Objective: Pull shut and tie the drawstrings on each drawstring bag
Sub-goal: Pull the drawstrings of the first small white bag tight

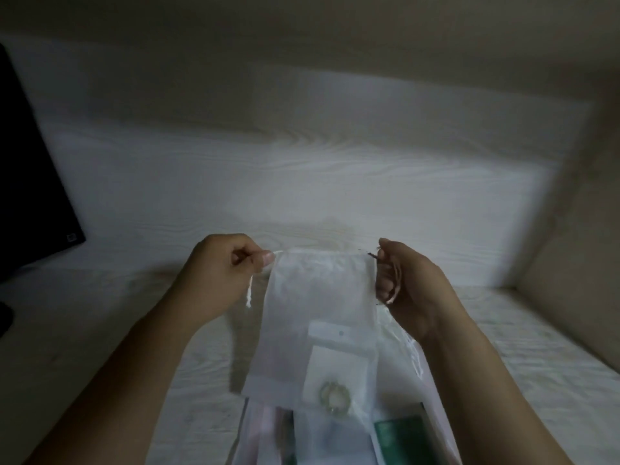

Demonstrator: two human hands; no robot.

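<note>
A white, sheer drawstring bag [312,317] hangs in the air above the desk, held by its top corners. My left hand [223,268] pinches the white drawstring [249,292] at the bag's left corner; a loose end dangles below the thumb. At the right corner my right hand [407,283] is closed on the other drawstring end, which shows as a thin dark line by the fingertips. The bag's mouth is stretched flat between the two hands. Through its lower part a small white packet with a ring-shaped thing [333,397] shows.
Under the bag lie more sheer bags and packets [339,437], one with a green card [399,437]. A dark monitor [30,182] stands at the left. The pale wood-grain desk [302,182] meets a wall at the back and a side panel [577,213] at the right.
</note>
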